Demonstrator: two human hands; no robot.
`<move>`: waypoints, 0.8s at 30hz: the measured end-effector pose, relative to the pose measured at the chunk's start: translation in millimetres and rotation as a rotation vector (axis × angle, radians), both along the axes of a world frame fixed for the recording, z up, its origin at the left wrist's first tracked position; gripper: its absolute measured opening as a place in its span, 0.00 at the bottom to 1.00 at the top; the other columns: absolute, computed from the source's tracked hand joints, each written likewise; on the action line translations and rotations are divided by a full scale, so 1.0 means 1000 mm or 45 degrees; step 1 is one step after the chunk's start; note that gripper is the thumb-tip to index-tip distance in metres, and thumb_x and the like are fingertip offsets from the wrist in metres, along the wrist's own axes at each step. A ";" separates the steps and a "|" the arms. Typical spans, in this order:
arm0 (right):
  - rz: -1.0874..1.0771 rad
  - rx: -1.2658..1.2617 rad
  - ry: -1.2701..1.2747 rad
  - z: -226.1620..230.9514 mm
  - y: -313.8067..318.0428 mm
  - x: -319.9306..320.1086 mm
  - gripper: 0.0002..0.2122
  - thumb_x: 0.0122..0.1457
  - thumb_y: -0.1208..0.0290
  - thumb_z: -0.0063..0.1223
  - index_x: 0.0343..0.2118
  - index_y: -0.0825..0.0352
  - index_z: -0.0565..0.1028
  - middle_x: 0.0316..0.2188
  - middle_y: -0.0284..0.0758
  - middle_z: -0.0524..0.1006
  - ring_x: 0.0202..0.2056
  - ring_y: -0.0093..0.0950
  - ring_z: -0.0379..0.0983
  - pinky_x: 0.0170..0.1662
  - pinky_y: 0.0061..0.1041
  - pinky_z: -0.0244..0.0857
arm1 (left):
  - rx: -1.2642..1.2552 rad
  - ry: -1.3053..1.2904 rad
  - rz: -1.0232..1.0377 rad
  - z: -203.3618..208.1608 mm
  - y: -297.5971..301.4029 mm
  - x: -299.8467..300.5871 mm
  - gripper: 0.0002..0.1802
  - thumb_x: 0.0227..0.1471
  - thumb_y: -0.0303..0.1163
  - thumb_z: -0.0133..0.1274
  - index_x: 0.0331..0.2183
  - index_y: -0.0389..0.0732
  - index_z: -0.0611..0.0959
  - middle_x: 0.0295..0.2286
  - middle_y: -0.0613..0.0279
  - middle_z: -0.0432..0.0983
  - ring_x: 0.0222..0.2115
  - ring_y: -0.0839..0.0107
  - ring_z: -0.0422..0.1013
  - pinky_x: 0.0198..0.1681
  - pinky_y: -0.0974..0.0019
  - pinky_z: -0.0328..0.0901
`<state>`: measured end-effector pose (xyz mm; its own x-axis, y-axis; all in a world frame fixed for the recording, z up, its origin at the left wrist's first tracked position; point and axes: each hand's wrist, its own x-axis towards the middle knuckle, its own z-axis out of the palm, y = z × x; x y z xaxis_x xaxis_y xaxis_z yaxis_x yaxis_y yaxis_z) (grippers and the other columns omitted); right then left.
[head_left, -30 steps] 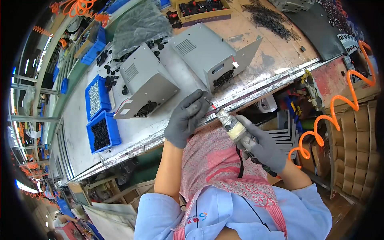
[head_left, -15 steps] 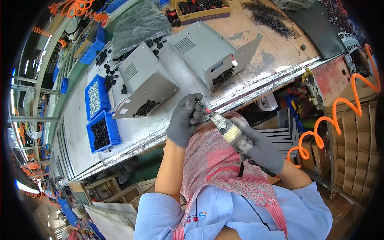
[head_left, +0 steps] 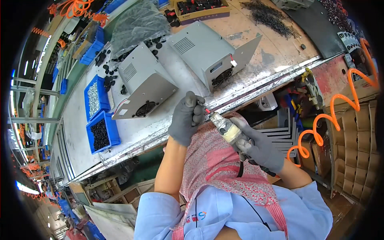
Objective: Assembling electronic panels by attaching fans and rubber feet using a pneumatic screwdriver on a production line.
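Note:
In grey gloves, both my hands meet just off the front edge of the bench. My right hand (head_left: pixel 262 150) is wrapped round the worn body of an air screwdriver (head_left: pixel 227 129), which points up and left. Beside its red-collared tip, my left hand (head_left: pixel 186 120) is closed in a pinch; whatever lies between thumb and fingers is too small to make out. Beyond my hands, two grey sheet-metal housings (head_left: pixel 142 78) (head_left: pixel 200 46) lie on the bench, each with vent slots and a black fan in its end panel. A white connector (head_left: pixel 233 63) hangs from the right housing.
Two blue bins at the left hold silvery small parts (head_left: pixel 93 99) and black screws (head_left: pixel 100 134). Black caps and a clear plastic bag (head_left: pixel 138 26) lie behind the housings. An orange coiled hose (head_left: pixel 336 116) hangs at the right. A cardboard box (head_left: pixel 204 15) stands at the back.
My left hand has shifted very slightly up and right at the screwdriver tip. The orange hose sways a little. My right hand and the housings stay practically where they were.

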<state>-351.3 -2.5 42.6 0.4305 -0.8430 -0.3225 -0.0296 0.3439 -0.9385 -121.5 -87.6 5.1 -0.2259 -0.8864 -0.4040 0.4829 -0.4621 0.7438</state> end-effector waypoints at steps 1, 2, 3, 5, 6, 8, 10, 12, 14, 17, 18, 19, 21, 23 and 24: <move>-0.012 0.013 -0.011 0.000 0.000 0.001 0.30 0.59 0.71 0.46 0.64 0.62 0.53 0.25 0.30 0.71 0.19 0.15 0.66 0.24 0.17 0.64 | 0.002 0.009 0.006 0.000 0.000 0.000 0.26 0.48 0.56 0.57 0.30 0.41 0.74 0.14 0.74 0.60 0.11 0.83 0.53 0.12 0.78 0.46; -0.008 0.015 -0.004 0.000 0.000 0.000 0.30 0.59 0.71 0.46 0.64 0.62 0.53 0.25 0.30 0.71 0.20 0.15 0.66 0.24 0.17 0.64 | 0.004 0.017 0.013 -0.001 0.001 -0.001 0.26 0.48 0.56 0.57 0.30 0.41 0.74 0.13 0.74 0.60 0.11 0.83 0.53 0.12 0.78 0.46; -0.005 0.017 0.002 0.000 0.000 0.000 0.30 0.59 0.71 0.46 0.64 0.62 0.54 0.25 0.30 0.71 0.20 0.15 0.66 0.24 0.17 0.64 | 0.005 0.026 0.020 -0.001 0.001 -0.001 0.26 0.49 0.56 0.56 0.30 0.41 0.74 0.13 0.74 0.59 0.10 0.83 0.53 0.12 0.78 0.45; 0.003 0.001 0.015 -0.002 0.000 -0.001 0.29 0.59 0.71 0.46 0.64 0.62 0.54 0.25 0.30 0.70 0.20 0.15 0.66 0.25 0.17 0.64 | -0.036 -0.028 0.009 0.000 0.000 -0.002 0.26 0.50 0.56 0.56 0.30 0.40 0.74 0.12 0.74 0.58 0.10 0.83 0.52 0.12 0.78 0.45; 0.006 -0.017 0.022 -0.002 -0.001 -0.002 0.29 0.59 0.71 0.46 0.64 0.62 0.54 0.25 0.30 0.70 0.20 0.15 0.66 0.25 0.17 0.64 | -0.056 -0.055 0.003 0.001 0.000 -0.002 0.26 0.50 0.56 0.55 0.30 0.40 0.75 0.12 0.74 0.58 0.10 0.84 0.52 0.12 0.78 0.45; 0.005 -0.036 0.029 -0.004 -0.001 -0.004 0.29 0.59 0.72 0.46 0.64 0.62 0.54 0.25 0.30 0.70 0.21 0.15 0.65 0.26 0.17 0.64 | -0.115 -0.187 -0.009 0.009 0.000 -0.004 0.27 0.49 0.57 0.56 0.31 0.39 0.76 0.13 0.74 0.60 0.11 0.84 0.53 0.13 0.78 0.46; 0.004 -0.043 0.023 -0.005 -0.001 -0.005 0.29 0.59 0.72 0.45 0.64 0.62 0.54 0.25 0.30 0.69 0.21 0.15 0.65 0.26 0.17 0.64 | -0.153 -0.307 -0.005 0.013 0.002 -0.006 0.27 0.49 0.56 0.56 0.31 0.39 0.77 0.14 0.73 0.62 0.11 0.84 0.54 0.13 0.78 0.47; 0.017 0.029 0.027 0.007 -0.002 -0.005 0.29 0.59 0.72 0.45 0.64 0.62 0.54 0.25 0.30 0.69 0.21 0.16 0.65 0.26 0.17 0.64 | -0.170 -0.415 0.013 0.014 0.005 -0.008 0.27 0.49 0.56 0.56 0.32 0.38 0.78 0.15 0.73 0.63 0.12 0.84 0.55 0.14 0.79 0.48; 0.016 0.080 0.024 0.010 -0.002 -0.006 0.29 0.59 0.72 0.45 0.64 0.62 0.54 0.25 0.30 0.69 0.21 0.16 0.65 0.26 0.17 0.64 | -0.159 -0.425 -0.043 0.013 0.003 -0.007 0.28 0.49 0.56 0.56 0.32 0.37 0.78 0.16 0.72 0.65 0.13 0.84 0.55 0.14 0.79 0.48; -0.006 0.042 0.008 0.005 0.000 -0.008 0.28 0.59 0.71 0.44 0.64 0.61 0.54 0.26 0.30 0.69 0.21 0.16 0.66 0.25 0.16 0.64 | -0.148 -0.300 -0.138 0.002 -0.001 -0.003 0.25 0.50 0.53 0.57 0.34 0.37 0.77 0.15 0.72 0.63 0.11 0.84 0.54 0.13 0.79 0.47; -0.022 -0.028 0.004 -0.001 0.002 -0.009 0.28 0.59 0.70 0.44 0.64 0.61 0.54 0.26 0.30 0.69 0.21 0.16 0.66 0.25 0.16 0.64 | -0.145 -0.236 -0.172 -0.002 -0.002 -0.002 0.24 0.51 0.51 0.57 0.34 0.37 0.76 0.14 0.72 0.62 0.11 0.84 0.52 0.12 0.79 0.47; -0.046 -0.054 0.000 -0.005 0.002 -0.010 0.28 0.59 0.70 0.44 0.64 0.61 0.54 0.26 0.30 0.69 0.20 0.16 0.66 0.25 0.16 0.64 | -0.139 -0.236 -0.186 0.000 -0.002 -0.003 0.24 0.52 0.51 0.56 0.36 0.37 0.76 0.14 0.72 0.63 0.11 0.84 0.53 0.13 0.79 0.47; -0.098 -0.064 -0.004 -0.011 0.003 -0.015 0.28 0.60 0.69 0.44 0.64 0.61 0.55 0.26 0.30 0.70 0.20 0.15 0.66 0.24 0.16 0.63 | -0.127 -0.238 -0.215 0.006 -0.004 -0.005 0.24 0.53 0.49 0.56 0.39 0.37 0.76 0.15 0.71 0.64 0.11 0.84 0.54 0.13 0.78 0.49; -0.166 -0.017 -0.009 -0.014 0.001 -0.017 0.28 0.60 0.68 0.44 0.64 0.60 0.55 0.27 0.31 0.71 0.19 0.15 0.66 0.23 0.16 0.63 | 0.008 -0.319 -0.052 0.008 -0.009 -0.004 0.23 0.55 0.47 0.53 0.42 0.36 0.75 0.17 0.70 0.67 0.12 0.84 0.55 0.13 0.79 0.50; -0.202 0.015 -0.011 -0.014 -0.001 -0.018 0.28 0.60 0.68 0.44 0.64 0.60 0.55 0.28 0.31 0.71 0.19 0.15 0.66 0.22 0.16 0.63 | 0.076 -0.360 0.031 0.008 -0.013 -0.004 0.23 0.57 0.46 0.51 0.44 0.35 0.75 0.18 0.69 0.68 0.12 0.83 0.56 0.13 0.79 0.51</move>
<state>-369.7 -3.3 28.1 0.2955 -0.8968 -0.3292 0.0342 0.3543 -0.9345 -125.3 -100.3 13.4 -0.0761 -0.8629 -0.4996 0.2718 -0.5000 0.8223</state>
